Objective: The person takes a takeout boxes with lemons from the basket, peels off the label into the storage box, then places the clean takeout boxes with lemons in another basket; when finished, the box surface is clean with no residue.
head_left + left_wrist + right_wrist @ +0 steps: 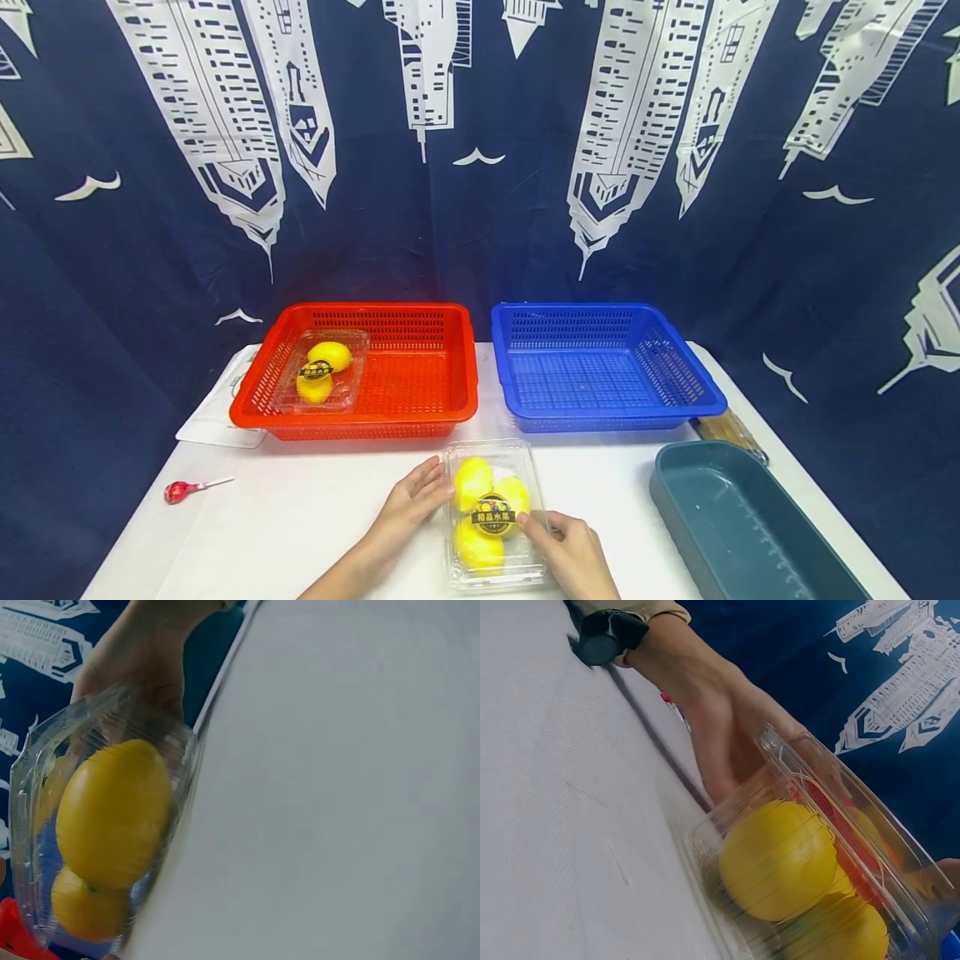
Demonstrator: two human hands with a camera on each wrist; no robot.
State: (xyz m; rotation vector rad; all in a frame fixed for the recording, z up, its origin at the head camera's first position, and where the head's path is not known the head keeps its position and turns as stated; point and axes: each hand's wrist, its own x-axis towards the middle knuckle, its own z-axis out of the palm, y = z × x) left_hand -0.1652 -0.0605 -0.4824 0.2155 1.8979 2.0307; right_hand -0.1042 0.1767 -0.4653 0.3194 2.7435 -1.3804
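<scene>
A clear plastic clamshell box (532,467) of yellow lemons (480,546) lies at the front of the table, a black and gold label on its lid. My left hand (408,502) is at the box's left side, fingers extended and fingertips at its edge. On the other side my right hand (573,550) holds the box, thumb on the lid by the label and fingers along the right side. Both wrist views show lemons through the clear wall; the left wrist view shows the right hand (139,660) behind the box, and the right wrist view shows the left hand (731,712) beyond it.
A red basket (352,429) at the back left holds a similar box of lemons (330,357). Beside it stands a blue basket (600,412). A dark green tray (720,500) stands at the right, with a brown item (727,429) behind it. A red lollipop (177,492) lies left.
</scene>
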